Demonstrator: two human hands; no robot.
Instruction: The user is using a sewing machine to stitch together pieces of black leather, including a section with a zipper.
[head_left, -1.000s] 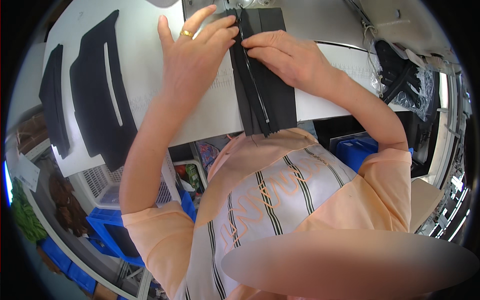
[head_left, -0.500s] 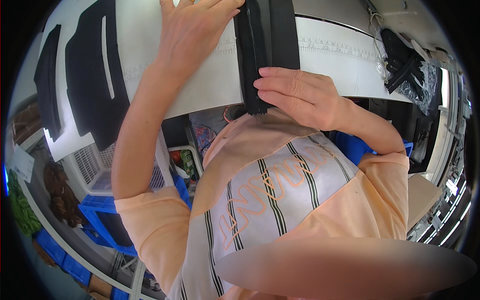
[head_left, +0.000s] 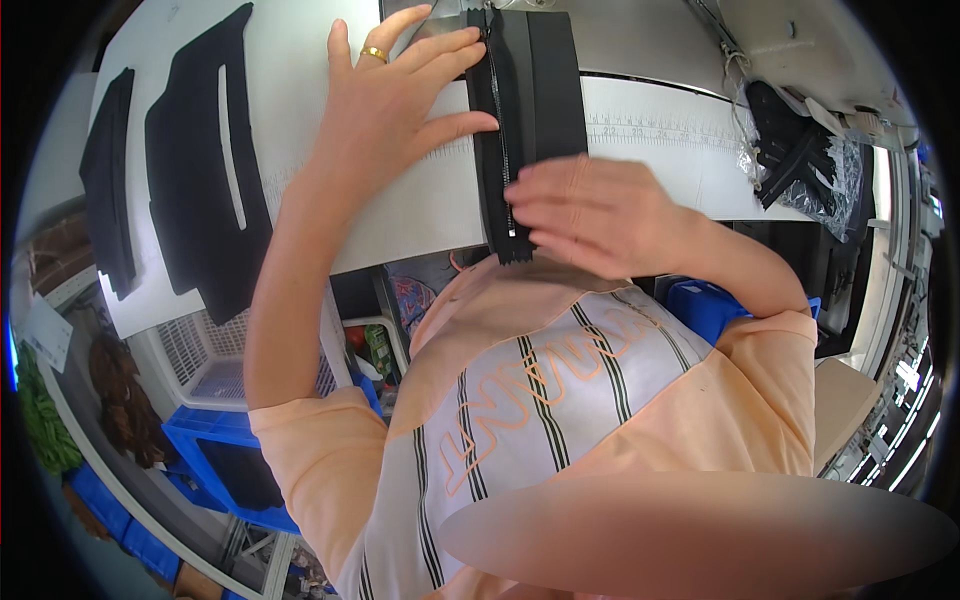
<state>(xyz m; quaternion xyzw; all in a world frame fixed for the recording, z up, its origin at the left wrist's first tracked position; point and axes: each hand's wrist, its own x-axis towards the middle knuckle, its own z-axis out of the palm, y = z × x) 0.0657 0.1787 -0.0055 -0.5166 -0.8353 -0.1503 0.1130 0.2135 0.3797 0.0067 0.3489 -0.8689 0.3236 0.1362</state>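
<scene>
A black zipper (head_left: 502,150) with metal teeth lies lengthwise on a flat black piece of material (head_left: 556,100) near the table's front edge, its jagged tape end hanging slightly past that edge. My left hand (head_left: 385,120), wearing a gold ring, is spread; its fingertips rest along the left edge of the zipper's far half. Opposite it, my right hand (head_left: 600,215) has its fingers stretched toward the zipper's near half, the fingertips at the teeth and a little blurred. Whether the right fingertips press down or hover, I cannot tell.
Cut black pieces, a wide slotted one (head_left: 205,170) and a narrow one (head_left: 108,185), lie on the white table (head_left: 400,225) at left. At right, black zippers (head_left: 800,160) lie with clear plastic. Below left stand a white basket (head_left: 200,360) and a blue crate (head_left: 225,460).
My left fingers have spread, the thumb now apart from the others. My right hand has shifted slightly toward me along the zipper, uncovering more teeth. The zipper's near end sits lower in view.
</scene>
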